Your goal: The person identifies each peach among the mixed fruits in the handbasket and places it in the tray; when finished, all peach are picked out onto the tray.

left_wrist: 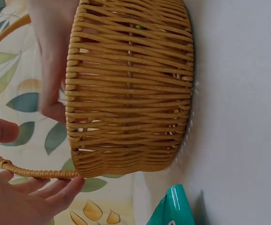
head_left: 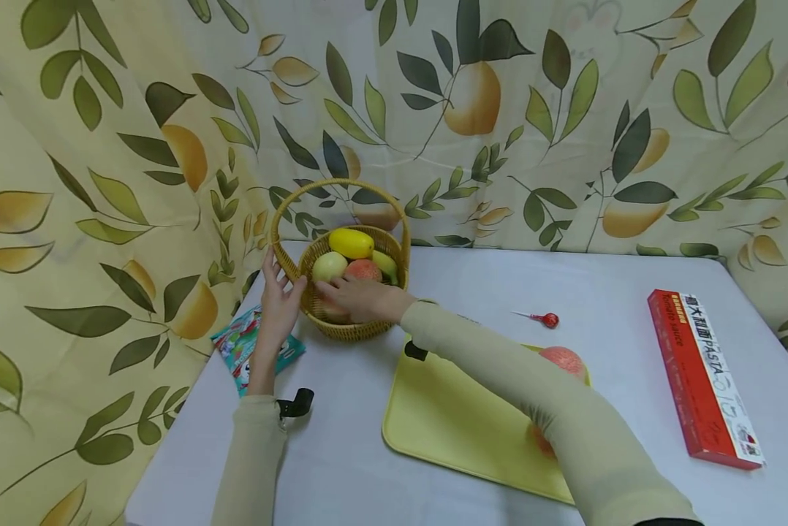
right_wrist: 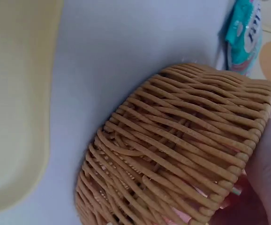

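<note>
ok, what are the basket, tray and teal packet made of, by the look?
Basket: woven tan strands, satin sheen; rattan or plastic imitation, can't tell.
Tray: probably moulded plastic; smooth, matte yellow, rounded corners.
Packet: likely printed plastic film; crinkled, shiny highlights.

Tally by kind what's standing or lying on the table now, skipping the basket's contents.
Basket: 1
Tray: 1
Reddish fruit: 2 visible, one mostly hidden by the sleeve
Packet: 1
Lollipop: 1
Box: 1
Total: 7
</note>
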